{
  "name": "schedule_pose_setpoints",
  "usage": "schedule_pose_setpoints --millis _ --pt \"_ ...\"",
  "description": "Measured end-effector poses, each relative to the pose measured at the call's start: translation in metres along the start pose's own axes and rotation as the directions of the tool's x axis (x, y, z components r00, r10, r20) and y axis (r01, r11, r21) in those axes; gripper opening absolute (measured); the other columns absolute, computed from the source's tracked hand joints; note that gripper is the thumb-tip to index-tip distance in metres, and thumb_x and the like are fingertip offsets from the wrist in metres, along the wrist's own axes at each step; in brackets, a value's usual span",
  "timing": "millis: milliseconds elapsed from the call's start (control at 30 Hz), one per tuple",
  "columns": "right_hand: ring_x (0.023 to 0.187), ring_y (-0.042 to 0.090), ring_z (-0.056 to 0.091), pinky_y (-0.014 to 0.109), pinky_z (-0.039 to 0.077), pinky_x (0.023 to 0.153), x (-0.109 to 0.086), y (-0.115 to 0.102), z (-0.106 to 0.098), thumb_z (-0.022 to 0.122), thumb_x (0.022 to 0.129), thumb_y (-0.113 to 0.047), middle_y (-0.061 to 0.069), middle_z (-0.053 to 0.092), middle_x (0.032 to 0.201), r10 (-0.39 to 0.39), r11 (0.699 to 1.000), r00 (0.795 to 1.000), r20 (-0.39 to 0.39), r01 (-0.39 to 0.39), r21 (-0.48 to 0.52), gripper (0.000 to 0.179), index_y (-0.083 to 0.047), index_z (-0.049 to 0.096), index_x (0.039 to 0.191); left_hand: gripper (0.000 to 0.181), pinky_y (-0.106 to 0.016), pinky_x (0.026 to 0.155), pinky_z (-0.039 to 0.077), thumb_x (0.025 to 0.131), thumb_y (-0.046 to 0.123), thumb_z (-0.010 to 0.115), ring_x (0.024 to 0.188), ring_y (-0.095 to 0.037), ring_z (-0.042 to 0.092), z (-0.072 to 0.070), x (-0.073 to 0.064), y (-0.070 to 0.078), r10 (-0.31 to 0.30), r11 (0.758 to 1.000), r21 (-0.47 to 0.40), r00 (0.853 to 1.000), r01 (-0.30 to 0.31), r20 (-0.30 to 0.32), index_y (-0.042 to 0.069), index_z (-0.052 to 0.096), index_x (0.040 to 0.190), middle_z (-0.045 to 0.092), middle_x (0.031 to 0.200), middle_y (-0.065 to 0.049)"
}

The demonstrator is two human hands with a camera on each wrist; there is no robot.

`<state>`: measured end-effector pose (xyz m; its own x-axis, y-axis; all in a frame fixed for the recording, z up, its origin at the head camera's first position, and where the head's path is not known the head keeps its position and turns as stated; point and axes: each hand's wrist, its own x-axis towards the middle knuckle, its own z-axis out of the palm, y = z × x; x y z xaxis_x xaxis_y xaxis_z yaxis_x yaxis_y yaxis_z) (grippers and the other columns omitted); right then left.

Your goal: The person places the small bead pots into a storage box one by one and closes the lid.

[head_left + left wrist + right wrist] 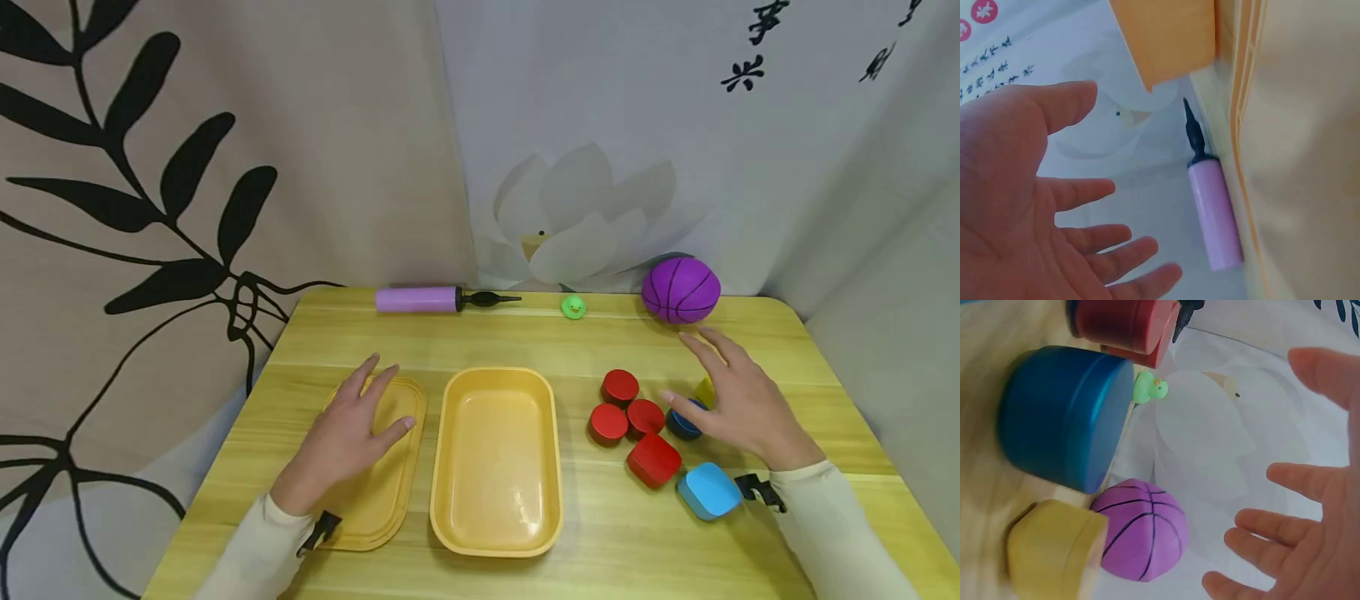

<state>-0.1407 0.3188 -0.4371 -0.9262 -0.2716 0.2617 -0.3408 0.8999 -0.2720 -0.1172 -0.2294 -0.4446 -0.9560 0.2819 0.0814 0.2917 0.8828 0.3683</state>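
My left hand (341, 446) hovers over a flat yellow lid (386, 504), its fingers spread and nothing held. Right of the lid, a yellow rectangular tray (497, 462) lies with its hollow side up. In the head view my right hand (746, 412) is above a dark blue round container (684, 421) and a partly hidden yellow block (705, 392); its fingers are apart and hold nothing. Left of it sit three red round containers (607, 425) and a red squarish one (654, 461). A light blue squarish container (708, 492) stands near the right wrist.
Along the table's back edge lie a purple hand pump (416, 300) with a black nozzle, a small green duck (573, 307) and a purple ball (681, 290) with black lines. Printed curtains (360, 167) hang right behind the wooden table (585, 533).
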Motion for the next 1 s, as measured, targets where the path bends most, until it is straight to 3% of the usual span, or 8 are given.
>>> schedule_pose_setpoints --millis 233,400,500,667,933,1000 --pt "0.14 0.055 0.044 0.079 0.039 0.101 -0.01 0.016 0.004 0.08 0.094 -0.04 0.024 0.039 0.163 0.057 0.987 0.998 0.019 -0.059 0.147 0.081 -0.011 0.043 0.16 0.072 -0.066 0.104 0.051 0.102 0.052 0.067 0.139 -0.046 0.055 0.012 -0.004 0.009 0.01 0.982 -0.189 1.0 -0.011 -0.005 0.015 0.044 0.159 0.032 0.169 -0.019" --pt "0.14 0.055 0.044 0.08 0.036 0.104 -0.011 0.03 0.009 0.08 0.095 -0.032 0.027 0.047 0.157 0.091 0.971 0.996 -0.024 -0.084 0.222 0.072 -0.006 0.049 0.155 0.064 -0.056 0.102 0.056 0.103 0.042 0.07 0.135 -0.041 0.057 0.021 -0.004 0.012 0.031 0.937 -0.349 1.0 -0.028 0.004 0.012 0.048 0.156 0.043 0.162 -0.016" --pt "0.141 0.055 0.043 0.079 0.035 0.106 -0.011 0.038 0.011 0.079 0.096 -0.028 0.026 0.049 0.156 0.117 0.959 0.993 -0.034 -0.104 0.264 0.068 -0.005 0.05 0.154 0.059 -0.052 0.102 0.057 0.103 0.034 0.071 0.138 -0.042 0.055 0.027 -0.003 0.014 0.039 0.882 -0.47 0.999 -0.019 0.032 0.012 0.051 0.154 0.048 0.157 -0.015" --pt "0.141 0.057 0.042 0.079 0.034 0.106 -0.012 0.052 0.015 0.077 0.098 -0.027 0.028 0.047 0.156 0.154 0.944 0.988 0.002 -0.147 0.295 0.068 -0.005 0.049 0.155 0.058 -0.043 0.101 0.058 0.104 0.032 0.071 0.137 -0.041 0.057 0.039 -0.005 0.017 0.029 0.778 -0.626 0.993 0.05 0.116 0.015 0.05 0.155 0.049 0.157 -0.015" --pt "0.137 0.059 0.043 0.078 0.039 0.102 -0.018 0.066 0.026 0.072 0.101 -0.036 0.036 0.044 0.154 0.249 0.909 0.961 0.122 -0.275 0.313 0.079 0.0 0.036 0.161 0.059 -0.029 0.099 0.056 0.103 0.027 0.072 0.138 -0.037 0.056 0.052 -0.008 0.024 -0.008 0.634 -0.758 0.981 0.155 0.193 0.021 0.048 0.157 0.052 0.153 -0.014" --pt "0.137 0.061 0.042 0.078 0.038 0.103 -0.02 0.069 0.029 0.072 0.101 -0.037 0.037 0.044 0.154 0.265 0.904 0.954 0.143 -0.297 0.308 0.081 0.002 0.034 0.161 0.06 -0.028 0.098 0.056 0.104 0.026 0.071 0.139 -0.038 0.054 0.054 -0.007 0.024 -0.001 0.609 -0.775 0.977 0.169 0.212 0.022 0.046 0.158 0.051 0.154 -0.014"
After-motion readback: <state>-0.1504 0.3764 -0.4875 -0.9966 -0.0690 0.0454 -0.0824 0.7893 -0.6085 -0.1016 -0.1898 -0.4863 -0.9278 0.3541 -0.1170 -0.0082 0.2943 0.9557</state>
